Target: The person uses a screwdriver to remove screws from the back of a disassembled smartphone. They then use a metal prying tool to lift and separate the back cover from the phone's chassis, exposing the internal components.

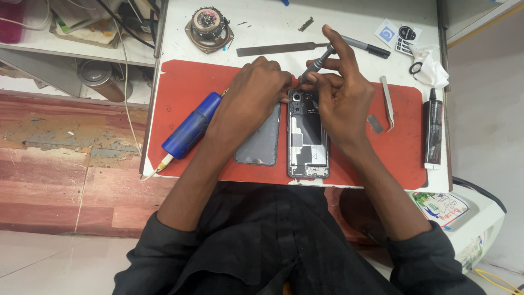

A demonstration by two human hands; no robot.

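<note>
An opened phone (pixel 308 139) lies on a red mat (pixel 180 87) on the white surface (pixel 262 27). The right hand (pixel 341 95) rests on the phone's top end, its fingers pinching a grey screwdriver (pixel 319 60) whose tip meets the phone beside the camera. The left hand (pixel 254 93) presses on the phone's upper left corner, fingers curled together. A dark back cover (pixel 261 143) lies just left of the phone. A blue rotary tool (pixel 191 125) lies further left; tweezers (pixel 387 101) and a black tube (pixel 433 131) lie to the phone's right.

Phone repair workshop, red work mat (pixel 180 82) on white bench (pixel 262 22), tweezers (pixel 388 102), metal file (pixel 278 49), glue tube (pixel 433 128)
</note>
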